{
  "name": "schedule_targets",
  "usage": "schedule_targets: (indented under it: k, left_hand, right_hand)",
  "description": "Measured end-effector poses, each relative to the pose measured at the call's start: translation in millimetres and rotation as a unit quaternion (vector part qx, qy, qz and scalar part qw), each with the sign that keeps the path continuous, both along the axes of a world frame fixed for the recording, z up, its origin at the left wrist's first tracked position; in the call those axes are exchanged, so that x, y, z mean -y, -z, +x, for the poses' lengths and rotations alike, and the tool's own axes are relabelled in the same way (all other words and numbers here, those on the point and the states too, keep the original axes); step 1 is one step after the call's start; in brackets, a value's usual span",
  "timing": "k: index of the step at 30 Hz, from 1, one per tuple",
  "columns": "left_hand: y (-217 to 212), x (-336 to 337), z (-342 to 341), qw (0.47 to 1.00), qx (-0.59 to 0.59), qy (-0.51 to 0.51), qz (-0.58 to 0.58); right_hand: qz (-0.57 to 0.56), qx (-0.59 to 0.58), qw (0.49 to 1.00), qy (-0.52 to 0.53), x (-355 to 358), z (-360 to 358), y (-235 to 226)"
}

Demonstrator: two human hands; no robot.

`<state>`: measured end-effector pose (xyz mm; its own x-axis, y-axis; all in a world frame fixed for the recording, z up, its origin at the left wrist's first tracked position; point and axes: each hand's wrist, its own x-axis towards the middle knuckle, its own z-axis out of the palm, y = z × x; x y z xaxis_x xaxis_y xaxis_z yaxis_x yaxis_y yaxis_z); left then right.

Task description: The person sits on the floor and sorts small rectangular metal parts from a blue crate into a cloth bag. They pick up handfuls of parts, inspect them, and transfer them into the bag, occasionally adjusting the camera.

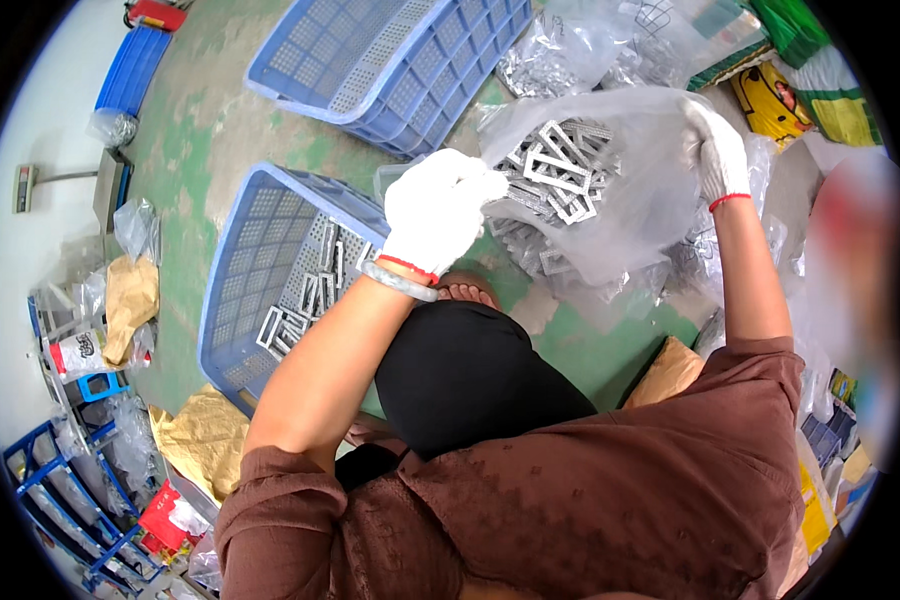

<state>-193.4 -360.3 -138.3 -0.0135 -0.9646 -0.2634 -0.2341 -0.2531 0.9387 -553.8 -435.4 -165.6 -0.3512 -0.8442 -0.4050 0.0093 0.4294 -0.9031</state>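
A clear plastic bag (650,205) hangs wide at the mouth between my two white-gloved hands. Inside it lie many silvery rectangular metal frames (560,170) in a loose heap. My left hand (438,200) is closed on the bag's left edge, fingers pinched together. On the opposite side, my right hand (715,148) grips the bag's upper right rim, with the fingertips partly hidden by the plastic. Left of my left forearm, a blue perforated crate (232,270) holds several more metal frames (305,310) on its bottom.
Beyond stands a second blue crate (395,105). Filled clear bags (560,60) crowd the far right, beside a yellow sack (770,105). Brown paper (205,435) lies near the crate at left, and a blue metal rack (70,500) stands farther left. A cardboard piece (665,372) lies by my right side.
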Motion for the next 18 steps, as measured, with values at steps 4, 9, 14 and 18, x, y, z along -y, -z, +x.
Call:
schedule_targets:
  k: [4, 9, 14, 18]
  left_hand:
    - [-7.1, 21.4, -2.2, 0.987, -0.103, -0.052, 0.110]
    - [-13.8, 31.4, 40.5, 0.995, 0.055, 0.082, 0.027]
    - [-74.2, -58.0, 151.3, 0.984, 0.161, -0.064, -0.040]
    - [-97.1, -170.4, 210.9, 0.961, 0.075, -0.266, 0.016]
  right_hand:
    - [-0.102, 0.081, 0.990, 0.055, 39.8, -8.5, 24.9]
    - [-0.004, 0.045, 0.998, -0.041, 51.7, -18.5, 38.6]
    - [-0.036, -0.243, 0.962, -0.120, 23.9, -11.7, -19.5]
    - [-0.255, -0.378, 0.872, -0.178, 22.2, 44.3, -42.8]
